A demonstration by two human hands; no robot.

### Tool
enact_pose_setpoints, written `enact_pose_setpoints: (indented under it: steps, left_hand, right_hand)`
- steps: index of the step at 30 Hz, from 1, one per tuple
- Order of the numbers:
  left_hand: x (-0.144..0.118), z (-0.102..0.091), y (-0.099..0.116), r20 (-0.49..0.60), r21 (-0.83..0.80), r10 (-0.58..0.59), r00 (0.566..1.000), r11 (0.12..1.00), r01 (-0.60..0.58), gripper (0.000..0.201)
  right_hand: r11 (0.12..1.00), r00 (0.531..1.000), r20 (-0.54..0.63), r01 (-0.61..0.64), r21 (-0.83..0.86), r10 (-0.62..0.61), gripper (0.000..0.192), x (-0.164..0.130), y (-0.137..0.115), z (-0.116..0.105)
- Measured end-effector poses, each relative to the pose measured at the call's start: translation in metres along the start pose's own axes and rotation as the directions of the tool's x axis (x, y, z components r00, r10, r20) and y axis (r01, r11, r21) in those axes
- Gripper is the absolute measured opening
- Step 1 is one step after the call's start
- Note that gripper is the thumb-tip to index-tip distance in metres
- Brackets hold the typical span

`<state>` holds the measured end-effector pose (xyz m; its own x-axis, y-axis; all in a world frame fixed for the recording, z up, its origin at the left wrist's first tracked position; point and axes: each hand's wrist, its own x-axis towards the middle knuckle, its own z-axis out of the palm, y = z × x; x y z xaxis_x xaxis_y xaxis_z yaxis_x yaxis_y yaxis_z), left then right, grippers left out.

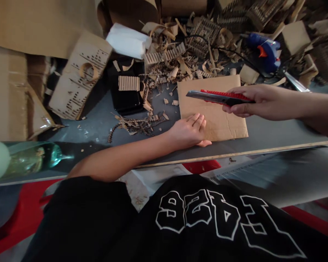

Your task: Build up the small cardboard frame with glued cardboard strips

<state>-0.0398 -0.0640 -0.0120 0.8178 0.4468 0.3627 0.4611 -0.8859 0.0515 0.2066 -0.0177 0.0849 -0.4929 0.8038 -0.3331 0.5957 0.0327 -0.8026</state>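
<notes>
A flat brown cardboard sheet (pixel 221 116) lies on the grey table (pixel 276 131) near its front edge. My left hand (pixel 190 130) rests flat on the sheet's lower left corner, fingers together. Above the sheet, my right hand (pixel 255 101) grips a red utility knife (pixel 217 96) with its metal blade end pointing left, held a little over the cardboard.
Cardboard scraps and corrugated strips (pixel 177 62) litter the table's back. A blue glue gun (pixel 265 51) lies at the back right, a black box (pixel 125 87) and a perforated cardboard piece (pixel 79 76) at the left. A green glass bottle (pixel 30 160) lies at the near left edge.
</notes>
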Motion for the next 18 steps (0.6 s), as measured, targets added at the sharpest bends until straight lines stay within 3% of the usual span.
enact_pose_setpoints:
  steps: [2,4,7,9,11,13,15,18]
  left_hand:
    - [0.000,-0.001,-0.004,-0.050,-0.144,-0.069,0.996,0.988,0.062,0.079]
    - [0.003,-0.004,-0.009,-0.097,-0.372,-0.212,0.972,0.914,0.162,0.080]
    - [0.011,-0.011,-0.016,-0.068,-0.755,-0.431,0.900,0.611,0.236,0.075]
    - [0.017,-0.015,-0.016,0.030,-0.908,-0.457,0.889,0.359,0.215,0.075]
    - [0.020,-0.017,-0.015,0.167,-0.959,-0.410,0.897,0.143,0.243,0.071]
    - [0.020,-0.017,-0.013,0.261,-0.961,-0.388,0.884,-0.019,0.276,0.066]
    - [0.019,-0.015,-0.013,0.298,-0.954,-0.418,0.858,-0.110,0.278,0.064]
    - [0.019,-0.010,-0.018,0.311,-0.950,-0.484,0.818,-0.146,0.275,0.068]
  right_hand:
    - [0.956,0.995,0.088,0.020,0.294,-0.048,0.038,-0.007,-0.009,0.010]
    - [0.816,0.996,0.027,0.054,0.575,-0.084,0.036,-0.015,-0.018,0.022]
    - [0.572,0.995,0.078,-0.024,0.820,-0.069,0.028,-0.022,-0.024,0.041]
    - [0.471,0.970,0.198,-0.111,0.875,-0.139,0.025,-0.022,-0.021,0.051]
    - [0.450,0.933,0.289,-0.169,0.877,-0.214,0.023,-0.019,-0.015,0.059]
    - [0.470,0.922,0.305,-0.165,0.867,-0.239,0.024,-0.015,-0.010,0.066]
    - [0.510,0.943,0.248,-0.104,0.854,-0.223,0.025,-0.011,-0.006,0.072]
    - [0.541,0.977,0.092,0.028,0.840,-0.194,0.030,-0.007,-0.001,0.081]
